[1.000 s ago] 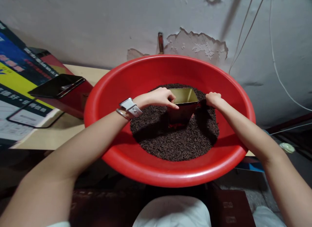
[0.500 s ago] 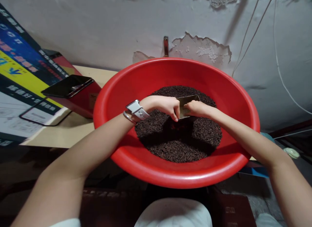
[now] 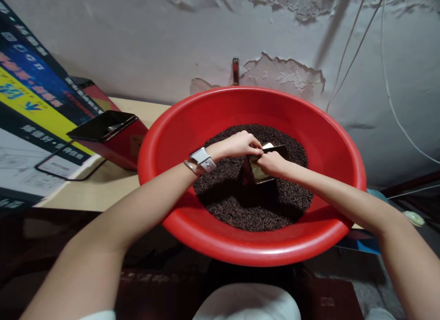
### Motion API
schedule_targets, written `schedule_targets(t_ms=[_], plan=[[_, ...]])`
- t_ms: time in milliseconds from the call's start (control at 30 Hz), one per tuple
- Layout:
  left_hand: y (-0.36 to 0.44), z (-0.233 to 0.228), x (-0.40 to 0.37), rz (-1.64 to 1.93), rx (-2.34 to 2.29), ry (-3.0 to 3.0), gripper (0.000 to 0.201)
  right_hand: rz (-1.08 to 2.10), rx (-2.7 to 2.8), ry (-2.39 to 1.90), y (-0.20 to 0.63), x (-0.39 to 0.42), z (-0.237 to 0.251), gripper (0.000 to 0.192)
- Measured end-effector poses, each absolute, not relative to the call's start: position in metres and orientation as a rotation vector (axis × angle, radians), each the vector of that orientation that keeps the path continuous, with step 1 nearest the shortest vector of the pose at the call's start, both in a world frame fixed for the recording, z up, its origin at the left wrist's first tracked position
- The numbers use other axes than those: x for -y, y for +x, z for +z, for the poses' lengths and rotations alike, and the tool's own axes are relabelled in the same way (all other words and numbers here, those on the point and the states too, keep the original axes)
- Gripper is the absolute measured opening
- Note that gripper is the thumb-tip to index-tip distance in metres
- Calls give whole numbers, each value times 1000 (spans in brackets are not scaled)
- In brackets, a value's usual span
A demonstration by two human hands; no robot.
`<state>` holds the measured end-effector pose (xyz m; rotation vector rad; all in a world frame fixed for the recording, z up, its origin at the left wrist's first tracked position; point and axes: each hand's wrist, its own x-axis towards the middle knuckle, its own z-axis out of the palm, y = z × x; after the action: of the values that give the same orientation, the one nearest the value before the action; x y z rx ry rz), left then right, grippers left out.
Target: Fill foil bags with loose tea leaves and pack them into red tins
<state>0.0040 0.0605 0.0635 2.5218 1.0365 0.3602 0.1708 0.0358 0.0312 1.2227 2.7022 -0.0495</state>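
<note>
My right hand [image 3: 273, 163] has crossed over; with my left hand [image 3: 240, 145] it now grips the square gold-lined tin [image 3: 263, 166], tilted at frame centre in dark grains [image 3: 254, 205]. Tipping further could spill them over the round red plastic basin [image 3: 319, 141].

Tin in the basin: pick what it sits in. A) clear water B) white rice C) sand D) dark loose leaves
D: the tin, held by the left hand and right hand, stands amid dark loose leaves filling the red basin.
</note>
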Motion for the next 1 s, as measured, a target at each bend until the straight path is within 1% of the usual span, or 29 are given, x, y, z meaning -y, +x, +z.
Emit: schedule_targets(t_ms=[100, 167, 200, 300, 367, 467, 533, 567, 600, 633, 667, 733, 767, 800, 833, 867, 933, 1000], plan=[[-3, 58, -70, 440, -1197, 2522, 28, 27, -2807, 1275, 183, -38, 53, 23], [-6, 56, -75, 484, -1337, 2472, 27, -53, -2952, 1361, 192, -43, 66, 18], [-7, 55, -76, 537, -1391, 2445, 26, -145, -3027, 1436, 197, -45, 71, 16], [-2, 59, -72, 843, -1380, 2382, 32, -589, -3155, 1778, 208, -54, 80, 8], [3, 65, -65, 1024, -1244, 2347, 38, -983, -3109, 2020, 212, -58, 81, 9], [9, 72, -55, 1043, -1079, 2316, 35, -1574, -2914, 2178, 214, -62, 81, 19], [10, 74, -52, 988, -1090, 2293, 39, -1777, -2824, 2167, 215, -64, 80, 25], [10, 74, -52, 962, -1115, 2277, 40, -1785, -2803, 2174, 216, -66, 80, 27], [9, 75, -52, 937, -1143, 2261, 39, -1723, -2789, 2216, 217, -67, 80, 29], [7, 76, -53, 914, -1168, 2250, 36, -1584, -2789, 2288, 218, -67, 80, 31], [5, 77, -55, 895, -1184, 2244, 33, -1367, -2812, 2376, 218, -67, 79, 33], [2, 79, -57, 891, -1192, 2236, 28, -754, -2973, 2480, 220, -65, 80, 36], [1, 80, -57, 912, -1189, 2224, 26, -397, -3104, 2428, 220, -62, 82, 38], [0, 80, -58, 942, -1183, 2203, 26, -59, -3247, 2268, 220, -58, 84, 39], [0, 81, -57, 971, -1176, 2178, 26, 217, -3371, 2014, 221, -54, 87, 39], [1, 81, -57, 993, -1168, 2151, 27, 406, -3443, 1732, 221, -49, 90, 38], [1, 83, -56, 1022, -1157, 2101, 28, 560, -3431, 1304, 220, -41, 97, 34], [1, 85, -54, 1065, -1166, 2072, 27, 581, -3329, 1194, 220, -37, 100, 31]])
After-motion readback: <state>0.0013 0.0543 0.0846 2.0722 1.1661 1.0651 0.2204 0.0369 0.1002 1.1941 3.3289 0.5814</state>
